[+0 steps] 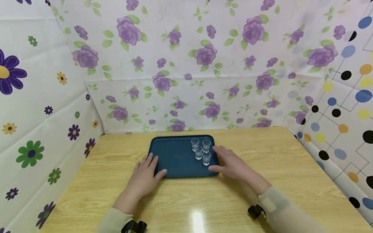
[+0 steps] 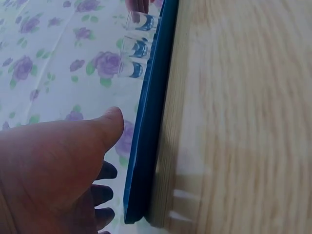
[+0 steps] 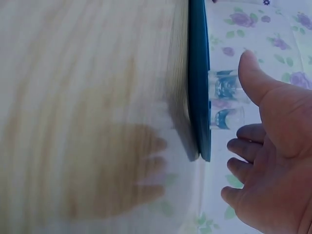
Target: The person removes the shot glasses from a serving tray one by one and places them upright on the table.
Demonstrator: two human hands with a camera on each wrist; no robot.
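**Left hand (image 1: 143, 178) and right hand (image 1: 233, 164) at opposite ends of blue tray (image 1: 172, 158)**

Tray lies flat on the wood-grain counter (image 1: 180, 200), toward its far edge. Four small clear glasses (image 1: 198, 153) stand upright, grouped on the tray's right part: two at the back, one just in front of them, one nearest the front.

Left hand: fingers spread and nearly straight, thumb held apart, grasping nothing; over the tray's left end. Right hand: fingers loosely extended, thumb well apart, likewise grasping nothing; at the right end, near the glasses. Contact with the rim: cannot tell on either side.

Surroundings: rose-print cloth (image 1: 186, 79) behind the counter; pale sleeves (image 1: 281, 202), black wrist-worn devices (image 1: 255, 211).
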